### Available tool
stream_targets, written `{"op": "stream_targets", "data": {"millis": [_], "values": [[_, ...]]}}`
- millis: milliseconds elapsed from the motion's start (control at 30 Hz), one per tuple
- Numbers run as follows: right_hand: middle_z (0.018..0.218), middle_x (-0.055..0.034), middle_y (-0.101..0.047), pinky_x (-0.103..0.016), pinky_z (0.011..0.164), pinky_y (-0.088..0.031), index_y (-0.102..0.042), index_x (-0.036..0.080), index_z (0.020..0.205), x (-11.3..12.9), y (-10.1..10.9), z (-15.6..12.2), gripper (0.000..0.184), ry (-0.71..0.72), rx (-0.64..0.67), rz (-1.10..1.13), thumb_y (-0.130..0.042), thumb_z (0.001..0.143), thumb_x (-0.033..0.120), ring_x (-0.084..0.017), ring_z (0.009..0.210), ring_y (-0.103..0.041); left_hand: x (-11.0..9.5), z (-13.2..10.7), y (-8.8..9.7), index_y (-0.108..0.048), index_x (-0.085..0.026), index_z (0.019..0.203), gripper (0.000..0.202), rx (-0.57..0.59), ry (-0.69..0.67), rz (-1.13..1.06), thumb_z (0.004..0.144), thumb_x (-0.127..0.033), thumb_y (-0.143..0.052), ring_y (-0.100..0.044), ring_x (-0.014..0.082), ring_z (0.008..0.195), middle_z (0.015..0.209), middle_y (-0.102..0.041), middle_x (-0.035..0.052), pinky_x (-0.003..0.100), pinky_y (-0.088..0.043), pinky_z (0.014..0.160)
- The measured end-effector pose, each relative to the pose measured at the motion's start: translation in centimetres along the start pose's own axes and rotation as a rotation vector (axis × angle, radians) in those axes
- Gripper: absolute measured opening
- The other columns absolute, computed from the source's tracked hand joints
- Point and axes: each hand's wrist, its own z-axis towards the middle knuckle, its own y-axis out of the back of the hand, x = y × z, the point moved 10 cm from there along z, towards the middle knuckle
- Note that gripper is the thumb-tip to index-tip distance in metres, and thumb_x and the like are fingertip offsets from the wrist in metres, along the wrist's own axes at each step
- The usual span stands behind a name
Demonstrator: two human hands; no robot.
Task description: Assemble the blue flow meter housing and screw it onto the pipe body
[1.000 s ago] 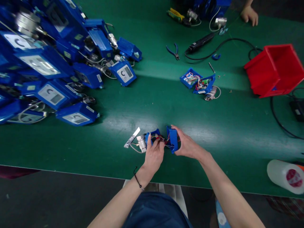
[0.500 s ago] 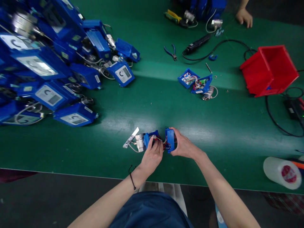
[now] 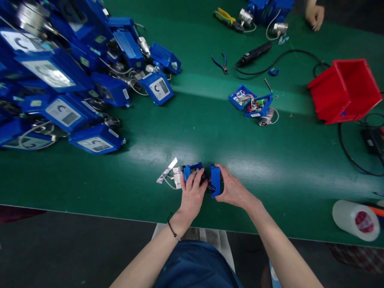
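Note:
An opened blue meter housing (image 3: pixel 187 171) lies near the table's front edge, its metal valve fitting (image 3: pixel 178 177) pointing left. My left hand (image 3: pixel 192 196) is over this housing with its fingers curled onto it and the wires, hiding much of the inside. My right hand (image 3: pixel 235 190) grips the blue cover (image 3: pixel 215 181) from its right side, thumb and fingers on opposite ends. Thin wires run across the gap between cover and housing. A silvery strip (image 3: pixel 167 171) sits beside the fitting, close to a grey cable.
Many blue meters (image 3: pixel 63 112) are piled at left. Farther back are a second opened meter (image 3: pixel 259 106), blue cutters (image 3: pixel 220 63), yellow-handled pliers (image 3: pixel 228 19) and an electric screwdriver (image 3: pixel 255 54). A red bin (image 3: pixel 330 94) and white bottle (image 3: pixel 355 220) stand right. Another person's hand (image 3: pixel 315 17) rests at the back.
My left fingers have shifted and spread wider over the housing. The cover has turned slightly in my right hand. Across the table, the other person's hand has curled. The view has shifted a little.

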Motion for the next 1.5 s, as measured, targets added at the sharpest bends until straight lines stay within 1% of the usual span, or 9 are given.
{"op": "stream_targets", "data": {"millis": [167, 300, 667, 833, 967, 1067, 1200, 1367, 1500], "values": [[0.133, -0.0147, -0.045, -0.046, 0.091, -0.049, -0.018, 0.021, 0.138, 0.3, -0.3, 0.3, 0.094, -0.019, 0.025, -0.049, -0.066, 0.057, 0.023, -0.03, 0.109, -0.055, 2.6, 0.2, 0.8, -0.033, -0.004, 0.134, 0.072, -0.04, 0.342, -0.128, 0.073, -0.014, -0.069, -0.012, 0.0439, 0.139, 0.146, -0.02, 0.0317, 0.067, -0.025, 0.106], [0.134, -0.0161, -0.043, -0.048, 0.092, -0.048, -0.018, 0.019, 0.138, 0.9, -0.5, 1.0, 0.095, -0.013, 0.037, -0.097, -0.067, 0.056, 0.025, -0.032, 0.112, -0.053, 3.4, 0.3, -0.1, -0.003, -0.004, 0.144, 0.095, 0.029, 0.43, -0.237, 0.071, -0.005, -0.064, -0.02, 0.0376, 0.138, 0.144, -0.027, 0.0284, 0.059, -0.026, 0.11], [0.129, -0.0176, -0.046, -0.05, 0.092, -0.046, -0.025, 0.018, 0.135, 3.6, -1.0, 3.5, 0.093, 0.036, 0.065, -0.163, -0.07, 0.055, 0.034, -0.035, 0.115, -0.05, 5.4, 0.9, 0.0, -0.027, -0.011, 0.132, 0.076, 0.017, 0.491, -0.328, 0.064, 0.002, -0.057, -0.044, 0.0376, 0.119, 0.125, -0.045, 0.0203, 0.058, -0.038, 0.098], [0.126, -0.0163, -0.048, -0.048, 0.089, -0.047, -0.026, 0.017, 0.134, 4.2, -1.6, 3.7, 0.094, 0.073, 0.083, -0.201, -0.071, 0.054, 0.035, -0.034, 0.112, -0.052, 5.5, 1.2, 0.5, -0.035, -0.014, 0.127, 0.059, 0.167, 0.446, -0.164, 0.073, -0.006, -0.055, -0.052, 0.0363, 0.108, 0.116, -0.055, 0.0173, 0.053, -0.046, 0.083], [0.125, -0.0174, -0.047, -0.049, 0.088, -0.048, -0.026, 0.016, 0.134, 4.7, -2.0, 3.7, 0.092, 0.077, 0.065, -0.229, -0.069, 0.057, 0.038, -0.034, 0.111, -0.052, 5.5, 1.3, 0.6, -0.022, -0.015, 0.14, 0.075, 0.304, 0.404, -0.111, 0.075, -0.011, -0.059, -0.057, 0.0368, 0.105, 0.129, -0.05, 0.0201, 0.046, -0.051, 0.078], [0.124, -0.0184, -0.047, -0.049, 0.085, -0.049, -0.027, 0.015, 0.133, 4.9, -2.2, 3.7, 0.09, 0.065, 0.064, -0.248, -0.069, 0.057, 0.038, -0.035, 0.11, -0.053, 6.2, 0.7, -0.8, -0.006, -0.015, 0.145, 0.088, 0.416, 0.42, -0.291, 0.074, -0.009, -0.058, -0.06, 0.033, 0.105, 0.138, -0.041, 0.0237, 0.038, -0.054, 0.074], [0.119, -0.017, -0.051, -0.047, 0.081, -0.051, -0.029, 0.015, 0.131, 5.2, -2.4, 3.6, 0.084, 0.046, 0.061, -0.26, -0.066, 0.059, 0.038, -0.033, 0.101, -0.057, 7.0, 0.4, -2.1, -0.005, -0.009, 0.143, 0.091, 0.486, 0.321, -0.604, 0.068, -0.004, -0.056, -0.056, 0.0262, 0.113, 0.136, -0.041, 0.025, 0.033, -0.051, 0.088], [0.12, -0.0168, -0.052, -0.045, 0.077, -0.052, -0.028, 0.014, 0.132, 5.7, -2.7, 3.3, 0.082, 0.021, 0.019, -0.312, -0.064, 0.061, 0.037, -0.031, 0.095, -0.059, 7.1, -0.3, -3.4, -0.008, -0.013, 0.142, 0.086, 0.715, 0.414, -0.968, 0.072, -0.021, -0.058, -0.062, 0.0181, 0.074, 0.113, -0.055, 0.0143, 0.03, -0.054, 0.065], [0.125, -0.0184, -0.05, -0.047, 0.078, -0.053, -0.027, 0.011, 0.135, 5.7, -2.8, 3.0, 0.082, -0.015, -0.035, -0.335, -0.063, 0.064, 0.031, -0.033, 0.098, -0.06, 7.7, 0.1, -2.5, -0.028, -0.016, 0.132, 0.076, 0.496, 0.611, -1.004, 0.07, -0.034, -0.067, -0.056, 0.0233, 0.096, 0.114, -0.05, 0.011, 0.039, -0.047, 0.088]]}}
